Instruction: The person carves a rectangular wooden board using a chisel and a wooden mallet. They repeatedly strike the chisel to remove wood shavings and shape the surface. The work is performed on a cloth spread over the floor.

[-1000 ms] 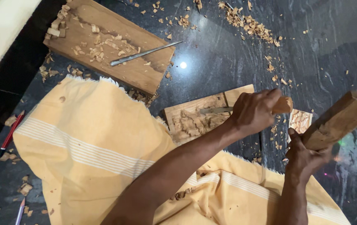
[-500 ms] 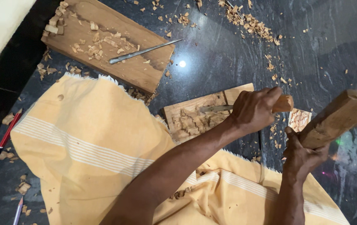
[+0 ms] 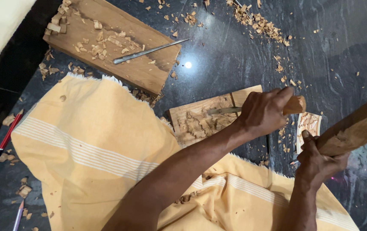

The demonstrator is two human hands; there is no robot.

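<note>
My left hand (image 3: 264,112) has its fingers clamped round the wooden handle of a chisel (image 3: 256,108), with the steel blade running out to the left and its tip resting on the carved wooden panel (image 3: 200,117). I judge the chisel to be light and stiff, best gripped well up on the handle as it is now, since the bare steel would be slippery and the edge sharp. My right hand (image 3: 320,160) is wrapped tight on the lower end of a wooden mallet (image 3: 356,126), a thick squared block raised and tilted to the right of the chisel's butt, apart from it. It looks heavy for its size and rough enough not to slip. The panel lies flat on the dark polished stone floor (image 3: 234,60), partly at the edge of a yellow striped cloth (image 3: 89,141); its thin relief seems fragile. A small carved piece (image 3: 308,126) lies just beside my right hand. Farther off, a plank (image 3: 140,70) carries a second chisel (image 3: 149,51) and wood chips (image 3: 102,42).
</note>
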